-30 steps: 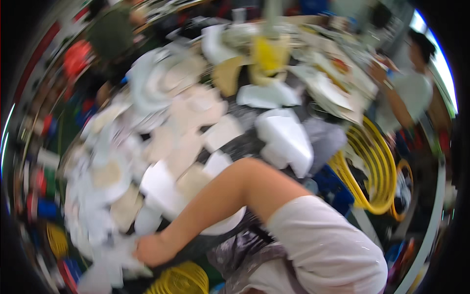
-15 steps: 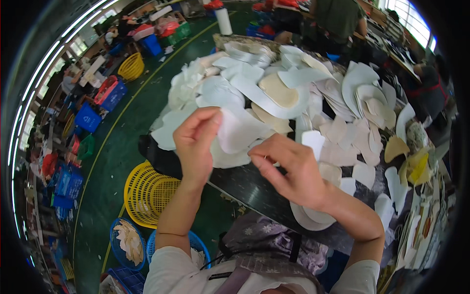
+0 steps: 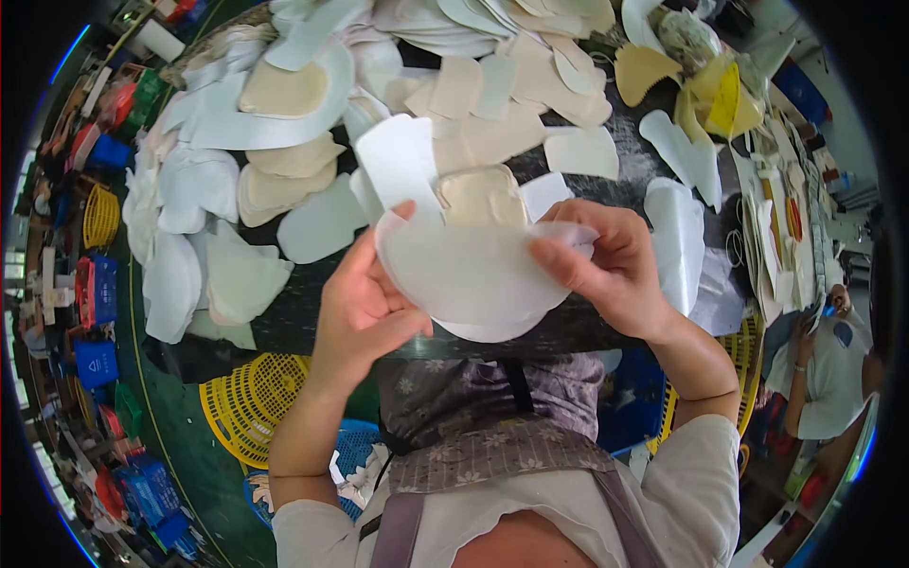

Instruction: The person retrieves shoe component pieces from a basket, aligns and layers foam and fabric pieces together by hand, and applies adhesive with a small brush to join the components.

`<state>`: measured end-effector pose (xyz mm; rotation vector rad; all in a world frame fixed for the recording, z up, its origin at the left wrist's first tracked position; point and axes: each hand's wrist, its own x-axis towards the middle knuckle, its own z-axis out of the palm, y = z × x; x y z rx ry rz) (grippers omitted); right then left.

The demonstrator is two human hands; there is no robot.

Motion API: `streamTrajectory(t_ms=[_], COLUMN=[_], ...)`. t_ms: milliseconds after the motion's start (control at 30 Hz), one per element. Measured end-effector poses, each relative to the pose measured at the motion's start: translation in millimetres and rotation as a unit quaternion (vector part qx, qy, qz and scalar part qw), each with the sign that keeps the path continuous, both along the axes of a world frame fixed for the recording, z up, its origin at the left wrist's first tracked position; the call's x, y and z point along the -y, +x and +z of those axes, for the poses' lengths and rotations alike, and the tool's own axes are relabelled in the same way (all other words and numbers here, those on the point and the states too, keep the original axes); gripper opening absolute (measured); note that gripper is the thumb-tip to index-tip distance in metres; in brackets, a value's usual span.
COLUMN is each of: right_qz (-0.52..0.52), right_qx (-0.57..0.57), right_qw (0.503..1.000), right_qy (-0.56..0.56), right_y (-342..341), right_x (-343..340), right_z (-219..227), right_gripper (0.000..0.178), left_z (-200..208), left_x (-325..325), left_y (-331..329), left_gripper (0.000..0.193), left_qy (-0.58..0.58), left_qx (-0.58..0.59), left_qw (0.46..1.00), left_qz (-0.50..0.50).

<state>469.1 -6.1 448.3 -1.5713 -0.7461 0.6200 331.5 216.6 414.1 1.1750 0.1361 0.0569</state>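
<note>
Off the near-left corner of the dark, smooth-topped table (image 3: pixel 317 298) stands a yellow plastic mesh basket (image 3: pixel 251 402); near the table's left edge lie rounded, overlapping off-white flat pieces (image 3: pixel 246 270). The left hand (image 3: pixel 365 298) is at the left side of a thin, slightly translucent white sheet with a curved outline (image 3: pixel 464 275), which is held up over the middle of the table's near edge. One left fingertip shows at its upper-left rim and the thumb is spread away from the fingers; whether that thumb presses the sheet cannot be told. The sheet looks light and flexible, perhaps a little slippery, and likelier to crease than to break. The right hand (image 3: pixel 611 260) pinches its right end between thumb and fingers, where the material bends. Light holds close to the rim at both ends should suit it, keeping the wide middle flat. Toward the table's right edge lies a glossy white elongated piece (image 3: pixel 675 241).
</note>
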Motion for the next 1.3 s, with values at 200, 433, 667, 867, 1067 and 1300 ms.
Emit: streamTrajectory(t_ms=[200,433,667,867,1067,1300], right_qz=[-0.045,-0.011,0.052,0.203,0.215,0.209], right_qx=[0.269,0.279,0.492,0.484,0.455,0.454], right_qw=[0.959,0.947,0.866,0.847,0.857,0.859], right_qy=[-0.072,-0.16,-0.072,-0.078,-0.112,-0.112], right_y=[19.9,32.4,23.5,-0.1,1.9,0.9], right_x=[20.3,22.0,36.9,13.7,10.8,0.9], right_z=[-23.9,-36.4,-35.8,-44.8,-35.1,-25.9], right_gripper=[0.024,0.023,0.032,0.05,0.045,0.041], left_z=[-5.4,-16.7,-17.5,-10.4,19.1,33.8], left_x=[39.1,53.8,48.7,32.2,-67.0,-161.1], left_y=[11.9,19.0,21.0,14.5,-9.5,-19.9], left_gripper=[0.061,0.07,0.069,0.057,0.035,0.019], left_qy=[0.231,0.334,0.393,0.754,0.804,0.837], left_qx=[0.014,-0.021,-0.057,0.076,0.097,0.056], left_qw=[0.97,0.942,0.917,0.65,0.533,0.451], left_qz=[0.075,0.04,0.021,0.061,0.243,0.303])
